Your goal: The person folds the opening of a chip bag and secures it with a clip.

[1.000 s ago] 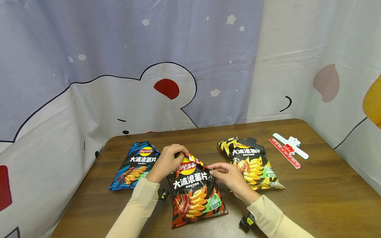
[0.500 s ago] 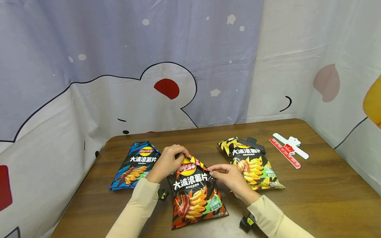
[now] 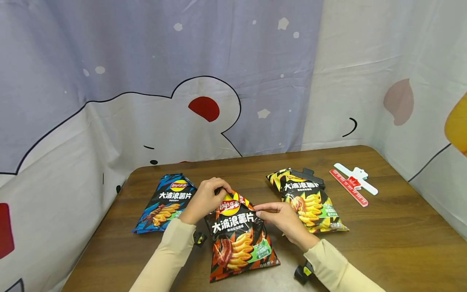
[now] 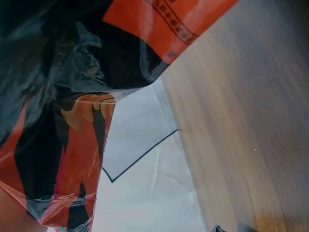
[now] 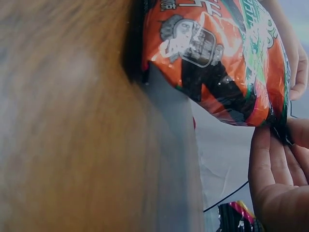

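With my left hand (image 3: 206, 200) I am gripping the upper left corner of a red-and-black Lay's potato chip bag (image 3: 237, 243); with my right hand (image 3: 282, 219) I am pinching its upper right corner. The bag is facing me over the wooden table (image 3: 401, 243), a blue Lay's bag (image 3: 164, 211) lying to its left and a yellow Lay's bag (image 3: 310, 202), black clip (image 3: 308, 177) attached, to its right

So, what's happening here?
A person's left hand and right hand hold the folded top of a shiny black-and-red chip bag. To the left lies a blue foil chip bag. The yellow-and-black chip bag at right has a black plastic clip across its top; a red plastic clip and a white clip lie beyond.
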